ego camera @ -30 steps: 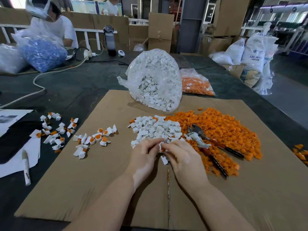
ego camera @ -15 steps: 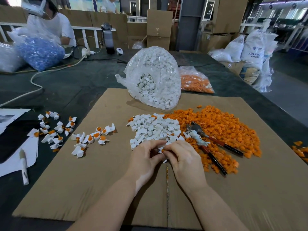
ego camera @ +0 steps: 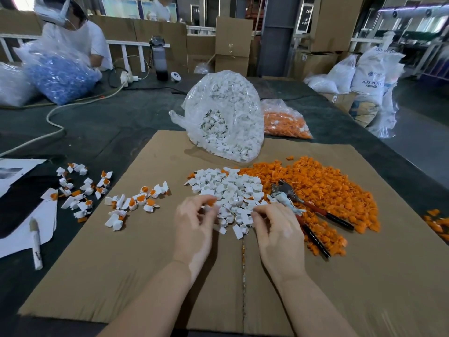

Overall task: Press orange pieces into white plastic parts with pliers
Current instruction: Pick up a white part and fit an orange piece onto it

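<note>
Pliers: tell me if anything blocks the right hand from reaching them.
Nothing visible blocks the way. The pliers lie open on the orange pile, just right of the right hand, handles pointing toward the person. Only loose white parts sit under the fingertips, and the handles are uncovered.

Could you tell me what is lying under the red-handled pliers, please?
The red-handled pliers lie on the heap of small orange plastic pieces, jaws near the white parts. What lies beneath the heap is covered.
</note>
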Action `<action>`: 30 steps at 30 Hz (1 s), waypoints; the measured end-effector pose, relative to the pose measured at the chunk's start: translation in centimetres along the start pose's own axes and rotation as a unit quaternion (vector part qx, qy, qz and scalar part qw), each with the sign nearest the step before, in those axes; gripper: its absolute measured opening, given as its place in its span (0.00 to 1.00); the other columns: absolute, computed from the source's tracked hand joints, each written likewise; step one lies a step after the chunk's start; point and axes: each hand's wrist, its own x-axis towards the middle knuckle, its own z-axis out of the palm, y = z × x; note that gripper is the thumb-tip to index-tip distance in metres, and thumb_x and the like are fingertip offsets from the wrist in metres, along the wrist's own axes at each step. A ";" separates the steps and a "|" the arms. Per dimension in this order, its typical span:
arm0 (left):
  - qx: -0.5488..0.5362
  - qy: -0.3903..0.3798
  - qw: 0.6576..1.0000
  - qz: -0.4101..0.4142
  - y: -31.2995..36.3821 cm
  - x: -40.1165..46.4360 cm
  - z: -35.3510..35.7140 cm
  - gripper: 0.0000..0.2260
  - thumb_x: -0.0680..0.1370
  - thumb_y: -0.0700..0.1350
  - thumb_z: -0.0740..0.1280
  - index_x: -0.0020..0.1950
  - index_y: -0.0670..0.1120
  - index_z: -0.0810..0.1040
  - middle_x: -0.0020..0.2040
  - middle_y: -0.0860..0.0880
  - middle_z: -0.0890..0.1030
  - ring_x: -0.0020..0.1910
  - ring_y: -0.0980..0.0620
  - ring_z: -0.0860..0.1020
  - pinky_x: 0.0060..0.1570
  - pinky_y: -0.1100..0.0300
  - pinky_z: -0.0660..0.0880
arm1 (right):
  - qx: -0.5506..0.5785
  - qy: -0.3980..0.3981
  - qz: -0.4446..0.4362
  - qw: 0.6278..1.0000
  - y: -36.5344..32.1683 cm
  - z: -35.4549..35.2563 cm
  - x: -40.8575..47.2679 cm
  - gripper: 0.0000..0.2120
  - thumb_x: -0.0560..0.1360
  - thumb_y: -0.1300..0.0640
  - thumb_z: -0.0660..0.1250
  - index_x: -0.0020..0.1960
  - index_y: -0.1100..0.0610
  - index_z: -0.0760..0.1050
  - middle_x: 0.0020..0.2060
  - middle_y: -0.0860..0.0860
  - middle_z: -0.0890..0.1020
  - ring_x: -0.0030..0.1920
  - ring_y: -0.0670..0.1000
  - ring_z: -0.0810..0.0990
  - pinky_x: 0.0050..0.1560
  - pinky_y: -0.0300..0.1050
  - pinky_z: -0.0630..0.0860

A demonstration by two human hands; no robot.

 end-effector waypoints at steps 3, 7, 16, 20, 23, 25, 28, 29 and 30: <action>0.031 0.059 0.997 -0.043 -0.7 1.3 -1.5 0.06 0.76 0.38 0.67 0.48 0.49 0.79 0.46 0.53 0.70 0.41 0.61 0.74 0.42 0.81 0.64 | -0.023 0.019 0.030 0.999 0.1 0.2 0.0 0.05 0.70 0.69 0.70 0.42 0.61 0.80 0.37 0.52 0.81 0.42 0.55 0.79 0.44 0.53 0.76; 0.192 0.069 0.976 -0.070 -2.4 3.3 -3.2 0.08 0.77 0.36 0.64 0.53 0.41 0.80 0.51 0.49 0.67 0.54 0.46 0.73 0.54 0.67 0.63 | -0.066 0.025 0.083 0.994 0.3 0.5 -0.1 0.06 0.70 0.70 0.70 0.42 0.60 0.80 0.39 0.53 0.81 0.45 0.58 0.79 0.45 0.50 0.69; 0.320 0.035 0.943 -0.085 -2.9 4.0 -4.2 0.16 0.78 0.34 0.59 0.63 0.43 0.77 0.66 0.44 0.69 0.68 0.44 0.61 0.66 0.51 0.61 | -0.130 0.021 0.158 0.979 0.6 0.6 -0.2 0.09 0.71 0.69 0.67 0.46 0.58 0.82 0.45 0.52 0.82 0.50 0.57 0.77 0.50 0.48 0.59; 0.307 0.054 0.950 -0.010 -2.3 3.2 -3.8 0.15 0.75 0.35 0.66 0.59 0.46 0.79 0.60 0.46 0.73 0.63 0.44 0.64 0.64 0.50 0.61 | -0.164 0.016 0.164 0.973 0.6 0.8 -0.1 0.10 0.70 0.69 0.67 0.46 0.58 0.82 0.45 0.53 0.82 0.49 0.58 0.77 0.49 0.49 0.58; 0.239 0.016 0.968 0.074 -1.3 2.1 -2.8 0.11 0.72 0.37 0.71 0.53 0.45 0.81 0.49 0.52 0.72 0.54 0.50 0.68 0.54 0.68 0.60 | -0.174 0.012 0.159 0.972 0.6 0.9 0.0 0.08 0.69 0.68 0.70 0.44 0.58 0.82 0.43 0.54 0.82 0.46 0.59 0.77 0.47 0.49 0.59; 0.217 -0.059 0.966 0.131 -0.6 1.3 -1.8 0.06 0.72 0.39 0.72 0.48 0.45 0.82 0.42 0.56 0.71 0.47 0.54 0.69 0.47 0.68 0.64 | -0.176 0.008 0.148 0.973 0.6 0.9 0.0 0.05 0.68 0.66 0.73 0.42 0.57 0.82 0.41 0.53 0.82 0.44 0.58 0.77 0.45 0.46 0.54; 0.220 -0.160 0.947 0.168 -0.1 0.2 -0.3 0.05 0.73 0.48 0.70 0.45 0.48 0.82 0.39 0.59 0.70 0.46 0.56 0.71 0.45 0.62 0.68 | -0.186 -0.010 0.135 0.973 0.7 0.9 0.1 0.03 0.68 0.61 0.75 0.39 0.55 0.81 0.38 0.50 0.82 0.42 0.57 0.77 0.42 0.44 0.50; 0.231 -0.179 0.942 0.164 -0.1 0.0 0.2 0.07 0.74 0.52 0.69 0.46 0.50 0.81 0.39 0.60 0.70 0.48 0.57 0.71 0.45 0.62 0.68 | -0.187 -0.018 0.135 0.973 0.7 0.9 0.2 0.03 0.68 0.59 0.75 0.39 0.55 0.81 0.37 0.50 0.82 0.42 0.57 0.77 0.42 0.44 0.50; 0.246 -0.189 0.938 0.156 -0.2 -0.1 0.5 0.10 0.74 0.56 0.67 0.48 0.51 0.80 0.40 0.60 0.69 0.50 0.58 0.70 0.45 0.63 0.68 | -0.188 -0.025 0.135 0.972 0.7 1.0 0.2 0.04 0.68 0.59 0.75 0.39 0.55 0.80 0.36 0.50 0.82 0.42 0.56 0.77 0.42 0.44 0.50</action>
